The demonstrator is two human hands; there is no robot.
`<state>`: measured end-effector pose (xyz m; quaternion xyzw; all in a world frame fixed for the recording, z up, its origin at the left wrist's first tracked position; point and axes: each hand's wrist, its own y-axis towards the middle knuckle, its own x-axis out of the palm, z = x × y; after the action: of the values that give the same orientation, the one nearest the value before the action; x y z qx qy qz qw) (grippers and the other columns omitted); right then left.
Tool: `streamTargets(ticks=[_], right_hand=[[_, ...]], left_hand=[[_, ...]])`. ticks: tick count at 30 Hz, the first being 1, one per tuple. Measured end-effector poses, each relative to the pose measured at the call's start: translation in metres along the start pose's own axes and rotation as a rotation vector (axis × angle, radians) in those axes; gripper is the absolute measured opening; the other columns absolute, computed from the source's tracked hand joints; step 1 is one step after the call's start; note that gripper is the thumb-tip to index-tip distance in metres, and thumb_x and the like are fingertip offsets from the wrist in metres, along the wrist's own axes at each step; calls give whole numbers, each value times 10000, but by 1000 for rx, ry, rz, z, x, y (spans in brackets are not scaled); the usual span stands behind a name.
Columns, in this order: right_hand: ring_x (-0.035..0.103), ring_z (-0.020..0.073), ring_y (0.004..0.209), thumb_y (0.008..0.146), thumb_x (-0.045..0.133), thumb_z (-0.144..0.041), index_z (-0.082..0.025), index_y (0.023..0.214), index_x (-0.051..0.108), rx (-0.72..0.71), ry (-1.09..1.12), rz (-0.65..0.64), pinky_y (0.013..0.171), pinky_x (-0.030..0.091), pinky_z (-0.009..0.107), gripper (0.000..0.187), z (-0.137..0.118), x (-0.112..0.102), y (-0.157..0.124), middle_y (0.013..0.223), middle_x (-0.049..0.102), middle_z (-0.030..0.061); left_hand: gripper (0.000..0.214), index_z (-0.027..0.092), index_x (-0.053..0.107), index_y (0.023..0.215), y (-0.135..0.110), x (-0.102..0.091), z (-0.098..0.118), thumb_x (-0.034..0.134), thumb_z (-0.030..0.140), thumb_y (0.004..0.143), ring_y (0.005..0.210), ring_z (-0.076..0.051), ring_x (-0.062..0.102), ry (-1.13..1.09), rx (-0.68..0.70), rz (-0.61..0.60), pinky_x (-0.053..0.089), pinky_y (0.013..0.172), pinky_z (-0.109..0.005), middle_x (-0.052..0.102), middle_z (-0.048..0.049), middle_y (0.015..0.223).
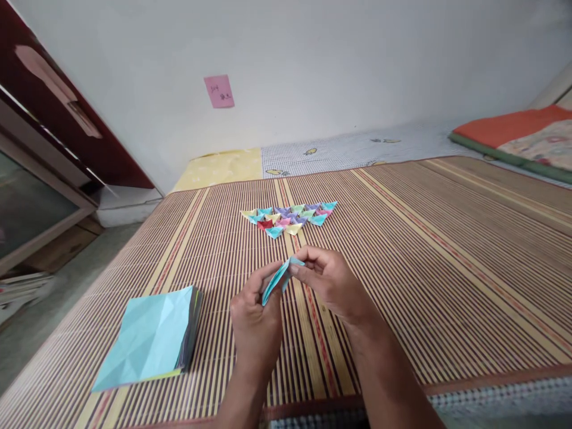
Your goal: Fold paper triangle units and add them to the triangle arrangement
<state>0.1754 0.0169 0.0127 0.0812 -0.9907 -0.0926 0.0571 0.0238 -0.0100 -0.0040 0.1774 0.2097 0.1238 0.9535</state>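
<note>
I see both hands pinching 1 folded blue paper (281,279), lifted a little above the striped mat (447,256), just in front of the triangle of coloured folded pieces (290,217). In my judgement this fold goes well if the edges are aligned exactly before the crease is pressed, and the pressing runs from the middle to the tips. The left hand (255,316) comes from below, with thumb and forefinger closed on the lower end of the paper. The right hand (328,280) reaches in from the right, fingers curled, fingertips clamped on the upper end. The 2 hands are close together. The stack of paper sheets (149,336) lies apart at the left.
</note>
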Motion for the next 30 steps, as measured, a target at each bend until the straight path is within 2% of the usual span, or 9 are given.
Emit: streamTargets(ticks=[4, 7, 12, 15, 16, 19, 24, 27, 30], right_hand=[[540, 139, 678, 877, 734, -325, -188, 813, 719, -33, -67, 1, 629, 435, 272, 152, 1, -1, -1, 737, 610, -15], [540, 137, 660, 888, 704, -272, -194, 781, 711, -90, -133, 15, 621, 439, 276, 133, -1, 1, -1, 731, 608, -16], [639, 173, 762, 860, 662, -138, -211, 784, 728, -226, -287, 76, 729, 530, 323, 124, -5, 6, -1, 787, 658, 8], [650, 167, 706, 847, 687, -184, -210, 823, 734, -172, -223, 108, 646, 561, 304, 59, -3, 6, -1, 762, 658, 4], [655, 163, 671, 849, 705, -228, -206, 835, 727, -115, -156, 97, 610, 569, 296, 34, -1, 5, -1, 745, 661, 1], [665, 158, 632, 852, 743, -359, -195, 782, 685, 17, 6, 48, 607, 595, 297, 188, 3, 5, 1, 690, 652, -9], [618, 148, 612, 902, 684, -426, -205, 696, 625, 2, 12, 49, 604, 567, 286, 308, 5, 11, 3, 641, 585, -19], [560, 146, 598, 921, 647, -367, -209, 680, 598, -104, -157, 155, 556, 495, 277, 292, 5, 12, 2, 661, 537, -18], [528, 152, 639, 926, 616, -260, -206, 655, 583, -260, -374, 216, 589, 429, 287, 278, 4, 12, 1, 680, 524, -9]], left_hand=[[152, 269, 791, 1024, 2, -2, 2, 713, 272, 894, 657, -174, 671, -15, 1, 16, 542, 653, -280, 731, 11, 744], [88, 242, 797, 917, 4, -3, 2, 737, 277, 864, 586, -163, 618, -69, -51, 11, 502, 575, -268, 697, 18, 665], [159, 183, 789, 818, 10, 0, -4, 803, 340, 797, 665, -192, 689, -480, -326, -163, 581, 641, -304, 741, -20, 717], [201, 160, 792, 831, 12, 1, -6, 825, 349, 771, 701, -217, 727, -609, -422, -219, 597, 627, -311, 769, -60, 756], [197, 157, 795, 827, 12, 1, -7, 826, 343, 770, 697, -214, 726, -613, -422, -221, 590, 617, -301, 772, -66, 754], [149, 170, 790, 762, 10, 1, -6, 828, 313, 780, 664, -172, 697, -586, -363, -184, 577, 674, -279, 766, -37, 720], [168, 184, 761, 692, 9, 2, -6, 830, 303, 790, 636, -157, 670, -584, -305, -130, 560, 750, -294, 740, 3, 676], [173, 160, 792, 773, 9, 3, -7, 810, 327, 813, 680, -186, 702, -621, -354, -195, 551, 738, -302, 769, -32, 724], [227, 134, 806, 846, 10, 4, -5, 834, 350, 781, 745, -221, 738, -733, -453, -231, 565, 737, -318, 802, -80, 820]])
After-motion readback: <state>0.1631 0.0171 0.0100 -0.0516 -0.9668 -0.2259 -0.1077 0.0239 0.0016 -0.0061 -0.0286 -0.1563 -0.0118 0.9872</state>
